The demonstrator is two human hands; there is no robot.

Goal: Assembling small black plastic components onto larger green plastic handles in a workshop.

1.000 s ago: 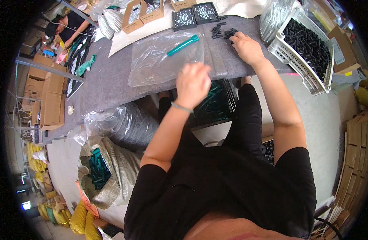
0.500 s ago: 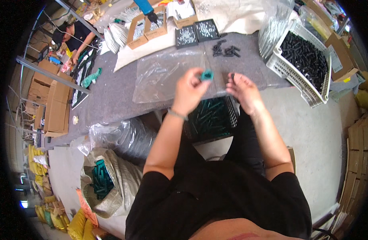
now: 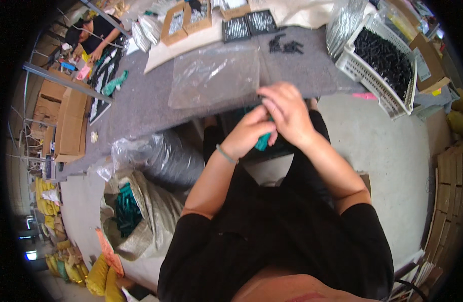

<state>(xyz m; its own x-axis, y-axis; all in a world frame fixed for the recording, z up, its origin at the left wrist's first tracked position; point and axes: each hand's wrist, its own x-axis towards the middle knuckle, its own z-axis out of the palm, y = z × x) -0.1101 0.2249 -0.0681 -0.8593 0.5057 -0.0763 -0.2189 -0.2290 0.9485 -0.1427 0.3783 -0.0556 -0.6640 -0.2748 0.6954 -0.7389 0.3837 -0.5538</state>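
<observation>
Both hands are meeting just below the near edge of the grey felt-covered table (image 3: 141, 108). The left hand (image 3: 251, 133) is curling its fingers around one teal plastic handle (image 3: 263, 142), whose lower end is showing beneath the palm; the right hand (image 3: 287, 113) is lying over the left one's fingertips, fingers bent and pressing onto the same piece. What the right fingers are pinching is hidden.

One clear plastic bag (image 3: 214, 75) is lying flat on the table just beyond the hands. A small heap of black parts (image 3: 286, 46) is sitting farther back, too small to count. One white slotted basket (image 3: 387, 98) is holding many black pieces at the right. Two dark trays (image 3: 249, 26) and two open cardboard boxes (image 3: 185, 22) are standing at the far edge.

On the concrete floor (image 3: 392, 161) to the left, one woven sack (image 3: 146, 221) is gaping open with teal handles inside, beside one bulging clear bag (image 3: 163, 156). Another person (image 3: 93, 38) is working at the far left, near stacked cardboard cartons (image 3: 65, 121).
</observation>
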